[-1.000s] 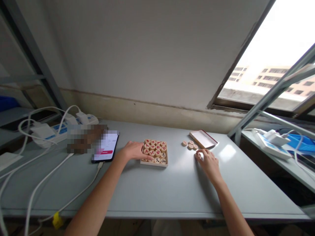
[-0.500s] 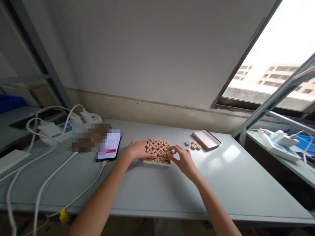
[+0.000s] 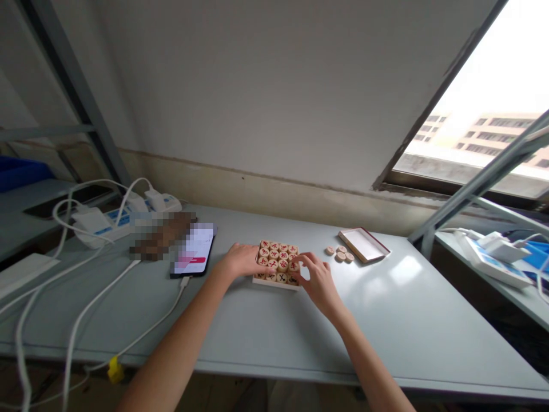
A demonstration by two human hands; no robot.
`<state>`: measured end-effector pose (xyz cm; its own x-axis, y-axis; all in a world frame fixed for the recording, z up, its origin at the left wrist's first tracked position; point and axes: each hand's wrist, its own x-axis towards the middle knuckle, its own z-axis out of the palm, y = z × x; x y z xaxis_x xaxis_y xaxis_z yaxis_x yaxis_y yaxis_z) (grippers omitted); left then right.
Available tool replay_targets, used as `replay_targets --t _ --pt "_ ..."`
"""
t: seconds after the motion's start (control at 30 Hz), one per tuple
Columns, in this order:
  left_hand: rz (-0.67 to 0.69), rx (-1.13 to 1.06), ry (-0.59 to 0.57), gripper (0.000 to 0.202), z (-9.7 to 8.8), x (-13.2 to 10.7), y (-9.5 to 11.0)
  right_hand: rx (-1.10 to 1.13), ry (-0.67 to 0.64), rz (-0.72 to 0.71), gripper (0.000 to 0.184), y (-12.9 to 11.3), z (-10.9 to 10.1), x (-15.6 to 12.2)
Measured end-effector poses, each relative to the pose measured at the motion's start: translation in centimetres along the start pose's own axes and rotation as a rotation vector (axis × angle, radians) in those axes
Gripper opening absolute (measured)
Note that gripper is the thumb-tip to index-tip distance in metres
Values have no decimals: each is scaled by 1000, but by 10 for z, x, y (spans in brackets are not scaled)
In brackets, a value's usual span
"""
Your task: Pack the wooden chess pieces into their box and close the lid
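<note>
Round wooden Chinese chess pieces (image 3: 273, 253) with red and black characters fill a shallow light box (image 3: 275, 284) in rows. My left hand (image 3: 245, 260) grips the box at its left side, the thumb lying over pieces near the front and the other fingers partly hidden. On the right side of the box, the thumb and fingertips of my right hand (image 3: 315, 277) close around a red-marked chess piece (image 3: 294, 266), which sits among the others. Several loose chess pieces (image 3: 341, 256) lie on the table to the right of that hand.
The box lid (image 3: 364, 245) rests inside-up at the back right. Left of the box lies a phone (image 3: 194, 250) on a charging cable (image 3: 171, 312), beside a blurred brown item (image 3: 165, 236) and a power strip (image 3: 124, 220). Another power strip (image 3: 493, 257) sits far right.
The red-marked piece in my right hand has moved slightly left, from the box's right edge into line over the black-marked piece there. My left hand stays at the box.
</note>
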<state>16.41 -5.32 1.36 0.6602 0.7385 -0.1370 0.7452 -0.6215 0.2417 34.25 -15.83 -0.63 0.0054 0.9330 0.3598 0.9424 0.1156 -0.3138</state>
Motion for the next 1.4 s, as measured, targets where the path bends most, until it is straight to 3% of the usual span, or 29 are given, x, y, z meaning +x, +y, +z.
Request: replay_targets --t 0.23,0.63,0.73,0.87,0.97,1.07,1.27,1.4 --pt "-7 -8 -3 68 -3 -3 2 -200 -14 -70 30 -11 -2 1" --pt "-3 17 -23 68 -4 -3 4 -165 6 -63 26 -7 2 1" --pt "12 12 -53 65 -8 -4 2 -177 47 -15 26 11 -5 6" --pt "10 -28 -96 63 -14 -7 -3 -288 144 152 28 54 -18 18" --pt "-17 -48 -137 61 -15 -8 -12 -423 109 198 27 81 -24 24" --pt "33 -157 -195 56 -12 -6 -22 -495 36 181 22 93 -25 22" --pt "148 -338 -228 46 -1 3 -35 -382 87 197 18 83 -25 15" --pt "156 -352 -219 51 2 5 -38 -93 118 95 21 44 -26 14"
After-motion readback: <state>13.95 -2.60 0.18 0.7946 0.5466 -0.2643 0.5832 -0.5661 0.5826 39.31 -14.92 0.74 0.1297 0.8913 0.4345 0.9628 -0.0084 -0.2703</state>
